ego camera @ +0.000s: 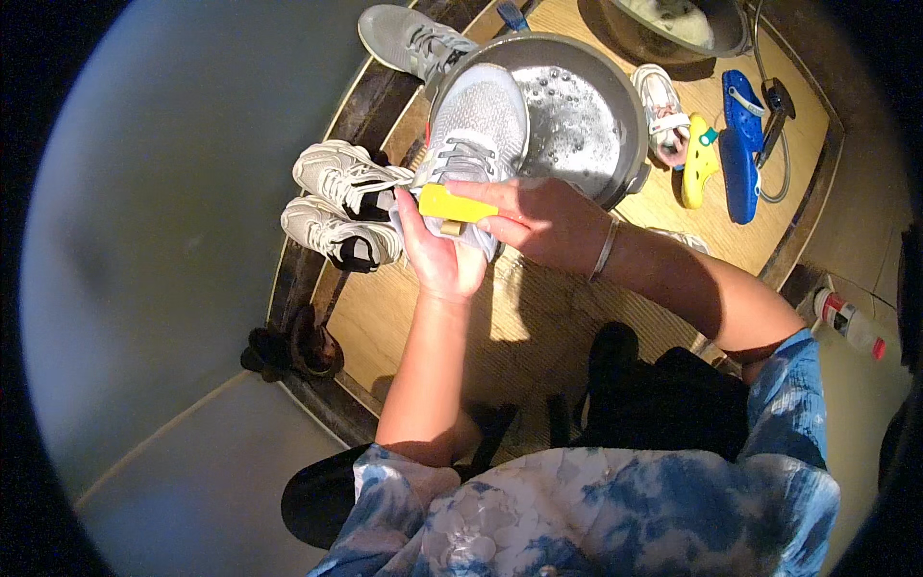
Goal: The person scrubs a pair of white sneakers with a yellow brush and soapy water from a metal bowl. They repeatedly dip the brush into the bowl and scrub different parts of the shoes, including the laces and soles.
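My left hand [441, 256] supports a light grey knit sneaker [479, 119] from beneath at its heel end, with the toe pointing away from me over the rim of a round metal basin [633, 108]. Sudsy water [570, 130] fills the basin. In my right hand [537, 220] is a yellow-handled tool [454, 204], held across the shoe's opening; its working end is hidden, so I cannot tell its exact kind. A bracelet circles my right wrist.
A second grey sneaker [407, 43] lies beyond the basin at left, near a pair of cream sneakers [339, 173]. To the right are a small white shoe [657, 108], a yellow clog [697, 162], blue clogs [739, 173] and a hose [784, 169]. Another basin [732, 32] stands farther back; a plastic bottle [854, 324] lies at right.
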Action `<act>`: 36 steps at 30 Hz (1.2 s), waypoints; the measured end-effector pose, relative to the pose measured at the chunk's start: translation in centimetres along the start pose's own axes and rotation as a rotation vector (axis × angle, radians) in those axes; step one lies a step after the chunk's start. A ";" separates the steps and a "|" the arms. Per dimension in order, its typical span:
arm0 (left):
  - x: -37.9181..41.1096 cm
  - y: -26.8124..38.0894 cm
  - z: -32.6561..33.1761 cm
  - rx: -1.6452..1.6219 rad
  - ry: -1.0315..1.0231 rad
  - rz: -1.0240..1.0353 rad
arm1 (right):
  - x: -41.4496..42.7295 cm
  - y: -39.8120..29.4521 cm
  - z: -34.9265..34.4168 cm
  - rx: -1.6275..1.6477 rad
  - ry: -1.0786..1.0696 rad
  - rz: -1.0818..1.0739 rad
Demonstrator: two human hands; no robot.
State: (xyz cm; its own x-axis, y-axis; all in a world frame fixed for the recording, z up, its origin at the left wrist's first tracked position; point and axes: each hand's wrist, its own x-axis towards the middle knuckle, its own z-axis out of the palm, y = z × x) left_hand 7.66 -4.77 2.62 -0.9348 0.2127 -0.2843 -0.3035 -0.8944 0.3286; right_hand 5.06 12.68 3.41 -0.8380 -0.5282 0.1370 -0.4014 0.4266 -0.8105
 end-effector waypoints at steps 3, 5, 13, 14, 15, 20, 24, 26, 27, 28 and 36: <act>-0.1 -0.7 1.3 0.096 0.117 0.039 | 0.4 3.6 -1.6 0.030 0.115 0.105; 0.3 -1.0 2.2 0.147 0.097 0.053 | 1.3 5.2 -3.9 -0.254 0.372 0.061; -0.3 -0.2 0.1 -0.070 0.050 0.024 | 0.5 0.3 -1.8 -0.278 -0.021 0.014; -0.2 -0.4 0.8 0.033 0.074 0.018 | 0.7 1.3 -2.0 -0.235 0.070 0.017; 0.2 -0.8 1.2 0.057 0.077 0.029 | 1.3 3.2 -2.8 -0.193 0.234 0.027; 0.0 -0.5 0.6 -0.034 0.027 0.058 | 1.6 1.5 -1.9 0.134 0.228 0.084; -0.2 -0.6 -1.0 0.008 -0.007 0.021 | -0.4 2.4 2.1 -0.124 0.075 -0.055; -0.3 -0.5 0.9 0.072 0.092 0.048 | 1.8 3.3 -1.5 -0.045 0.096 0.119; -0.1 -0.7 1.5 0.103 0.110 0.070 | 2.2 3.1 -3.3 -0.256 0.187 0.144; 0.0 -1.0 2.1 0.133 0.129 0.091 | 2.5 3.2 -3.6 -0.198 0.251 0.095; -0.3 -0.7 0.5 0.164 0.158 0.096 | 0.4 0.5 0.7 -0.123 0.105 -0.056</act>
State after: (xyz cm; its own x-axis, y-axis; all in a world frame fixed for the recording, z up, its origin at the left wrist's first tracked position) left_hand 8.04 -4.03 2.88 -0.9245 0.0542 -0.3773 -0.2522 -0.8292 0.4988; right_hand 4.78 12.21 2.63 -0.8447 -0.4766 0.2437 -0.4850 0.4886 -0.7253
